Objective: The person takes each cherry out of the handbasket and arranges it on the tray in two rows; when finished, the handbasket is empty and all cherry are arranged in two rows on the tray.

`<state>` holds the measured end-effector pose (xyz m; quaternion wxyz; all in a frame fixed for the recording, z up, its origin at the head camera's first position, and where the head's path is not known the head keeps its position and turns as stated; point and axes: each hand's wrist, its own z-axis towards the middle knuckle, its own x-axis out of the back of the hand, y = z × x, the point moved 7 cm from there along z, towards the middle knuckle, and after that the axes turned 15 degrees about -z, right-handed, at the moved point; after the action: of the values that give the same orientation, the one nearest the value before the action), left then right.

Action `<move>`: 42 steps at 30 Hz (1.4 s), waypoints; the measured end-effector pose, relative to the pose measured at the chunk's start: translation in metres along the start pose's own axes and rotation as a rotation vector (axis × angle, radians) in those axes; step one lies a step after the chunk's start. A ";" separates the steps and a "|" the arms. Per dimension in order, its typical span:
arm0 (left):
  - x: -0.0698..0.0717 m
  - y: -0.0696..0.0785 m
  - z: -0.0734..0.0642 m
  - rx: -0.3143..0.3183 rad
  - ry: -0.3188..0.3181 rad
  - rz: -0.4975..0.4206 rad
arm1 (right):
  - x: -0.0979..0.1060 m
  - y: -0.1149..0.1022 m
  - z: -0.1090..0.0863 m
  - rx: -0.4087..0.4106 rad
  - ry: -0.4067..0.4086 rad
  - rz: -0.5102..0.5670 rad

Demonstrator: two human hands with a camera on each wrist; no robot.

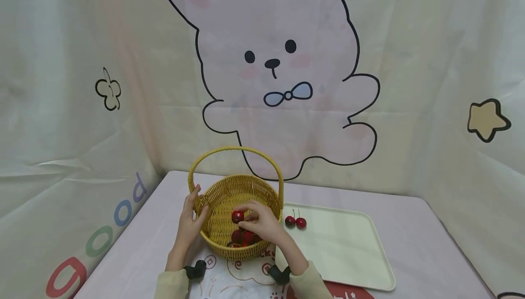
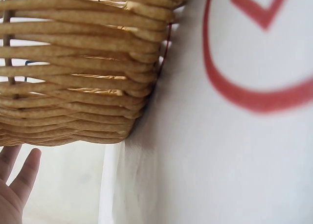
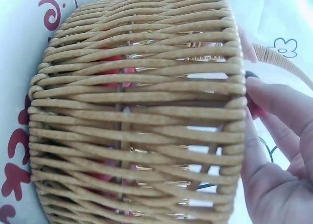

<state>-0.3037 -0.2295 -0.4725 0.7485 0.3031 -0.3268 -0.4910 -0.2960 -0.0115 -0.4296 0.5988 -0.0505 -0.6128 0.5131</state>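
Note:
A yellow woven basket (image 1: 262,251) with a tall arched handle stands on the table, several dark red cherries (image 1: 248,237) lying in its near part. My left hand (image 1: 189,226) holds the basket's left rim by the foot of the handle, thumb toward the inside. In the left wrist view, two fingertips (image 2: 30,160) show at the rim. My right hand (image 1: 262,221) pinches one cherry (image 1: 238,217) between thumb and fingers over the basket's opening. The right wrist view shows that cherry (image 3: 255,104) partly hidden behind the thumb and the rim.
A pale rectangular tray (image 1: 340,244) lies right of the basket, two stemmed cherries (image 1: 301,223) at its far left corner. Under the basket is a printed white cloth (image 1: 221,285). A curtain with a rabbit drawing (image 1: 279,121) hangs behind the table.

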 end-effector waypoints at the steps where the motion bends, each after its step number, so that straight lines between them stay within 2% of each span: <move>1: 0.000 0.000 0.000 0.001 0.002 -0.006 | 0.001 0.001 -0.002 -0.011 0.004 0.006; 5: -0.001 -0.001 -0.001 -0.003 0.003 -0.011 | 0.006 0.000 -0.009 -0.036 0.004 0.013; 11: -0.001 0.000 0.000 -0.004 0.001 -0.007 | 0.024 -0.022 -0.021 -0.017 0.002 0.010; 13: -0.001 0.000 0.000 -0.010 -0.001 -0.004 | 0.027 -0.023 -0.024 -0.008 0.000 0.007; 19: 0.000 0.001 -0.001 -0.005 -0.005 0.000 | 0.027 0.009 -0.030 -0.001 -0.009 -0.019; 23: -0.001 0.001 -0.001 0.011 -0.014 0.002 | 0.035 0.024 -0.036 0.004 -0.008 -0.048; 32: -0.001 0.001 0.000 0.032 -0.007 -0.003 | 0.067 0.036 -0.049 0.006 0.073 -0.129; 37: -0.001 -0.001 0.000 0.041 -0.008 -0.005 | 0.081 0.048 -0.059 -0.053 0.112 -0.148; 42: -0.001 0.000 0.000 0.027 -0.006 -0.007 | 0.101 0.043 -0.070 -0.117 0.154 -0.125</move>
<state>-0.3043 -0.2288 -0.4728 0.7417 0.3127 -0.3347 -0.4900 -0.2929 0.1169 -0.4075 0.6710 -0.0861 -0.5959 0.4327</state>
